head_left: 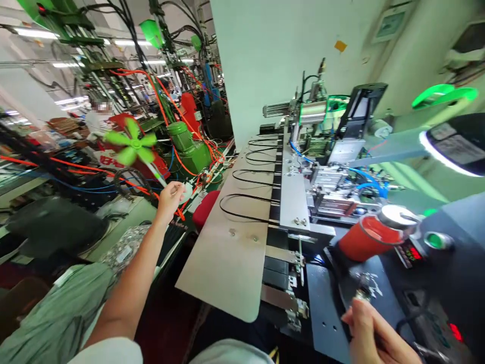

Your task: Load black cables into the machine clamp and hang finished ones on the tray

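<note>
My left hand [169,201] is raised at the left of the view, its fingers closed on the white stem of a green plastic pinwheel fan [131,143]. At the lower right, my right hand [373,333] pinches a small metal part [362,295] at its fingertips. Loose silvery metal parts [373,285] lie just beyond it on a dark tray [350,288]. A red insulated cup with a silver lid [373,235] lies tilted past those parts, out of reach of my fingers' contact.
A beige plate [227,253] carrying several black cable loops [246,210] runs along an automated machine [333,182] with blue tubing. A green motor [187,146] and orange hoses stand beyond it. A co-worker [98,121] stands at the far left. A red seat [204,210] sits near the plate.
</note>
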Demonstrator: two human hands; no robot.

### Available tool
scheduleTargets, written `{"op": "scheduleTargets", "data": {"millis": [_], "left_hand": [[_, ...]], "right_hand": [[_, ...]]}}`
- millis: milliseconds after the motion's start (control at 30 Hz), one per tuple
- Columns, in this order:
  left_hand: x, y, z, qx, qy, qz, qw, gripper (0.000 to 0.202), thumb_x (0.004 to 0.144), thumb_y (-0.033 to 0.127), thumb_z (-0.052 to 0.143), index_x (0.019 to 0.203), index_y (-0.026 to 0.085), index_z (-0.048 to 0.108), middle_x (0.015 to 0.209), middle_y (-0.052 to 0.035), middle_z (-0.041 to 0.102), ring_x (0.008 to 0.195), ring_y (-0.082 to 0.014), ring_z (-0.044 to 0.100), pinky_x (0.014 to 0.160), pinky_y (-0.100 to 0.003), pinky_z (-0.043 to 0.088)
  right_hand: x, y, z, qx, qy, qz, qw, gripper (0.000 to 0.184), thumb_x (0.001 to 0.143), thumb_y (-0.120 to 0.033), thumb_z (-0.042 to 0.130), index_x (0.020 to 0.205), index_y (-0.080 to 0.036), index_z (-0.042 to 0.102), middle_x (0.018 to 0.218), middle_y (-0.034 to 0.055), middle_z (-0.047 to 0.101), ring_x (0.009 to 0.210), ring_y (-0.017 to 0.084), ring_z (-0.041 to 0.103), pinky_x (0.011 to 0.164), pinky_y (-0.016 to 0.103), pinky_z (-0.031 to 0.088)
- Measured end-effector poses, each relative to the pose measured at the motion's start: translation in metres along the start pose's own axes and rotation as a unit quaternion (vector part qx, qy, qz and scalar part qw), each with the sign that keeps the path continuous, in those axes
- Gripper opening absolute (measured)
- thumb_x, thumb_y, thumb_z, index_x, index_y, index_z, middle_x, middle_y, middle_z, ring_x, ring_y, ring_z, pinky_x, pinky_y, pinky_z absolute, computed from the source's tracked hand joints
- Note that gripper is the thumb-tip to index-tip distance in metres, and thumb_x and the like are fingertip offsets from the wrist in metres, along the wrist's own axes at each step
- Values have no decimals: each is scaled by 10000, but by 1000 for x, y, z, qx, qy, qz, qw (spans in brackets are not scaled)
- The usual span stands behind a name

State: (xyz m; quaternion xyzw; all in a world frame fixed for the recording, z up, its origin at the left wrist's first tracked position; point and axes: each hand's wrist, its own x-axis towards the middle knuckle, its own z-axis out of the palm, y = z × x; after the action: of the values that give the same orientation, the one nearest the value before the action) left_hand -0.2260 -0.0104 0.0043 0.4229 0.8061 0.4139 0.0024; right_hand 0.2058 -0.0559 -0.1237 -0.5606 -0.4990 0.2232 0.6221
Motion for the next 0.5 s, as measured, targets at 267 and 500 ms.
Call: {"op": "scheduleTargets", "data": {"millis": [267,500], "left_hand": [[-98,150,68,-181,-435,200,859,300,848,408,548,744,146,650,690,-13,607,610,-103,507,557,-201,392],[-163,150,95,-127,-498,284,809,222,906,280,522,781,151,651,754,2,586,610,-91,565,606,-207,445]], "right_hand": [[16,-36,11,23,-150,-79,985,387,929,-303,533,567,-179,587,518,-15,510,474,105,480,492,231,363],[11,-39,30,137,-177,39,974,113,893,-269,588,875,-193,669,801,21,662,723,148,605,661,235,468]]}}
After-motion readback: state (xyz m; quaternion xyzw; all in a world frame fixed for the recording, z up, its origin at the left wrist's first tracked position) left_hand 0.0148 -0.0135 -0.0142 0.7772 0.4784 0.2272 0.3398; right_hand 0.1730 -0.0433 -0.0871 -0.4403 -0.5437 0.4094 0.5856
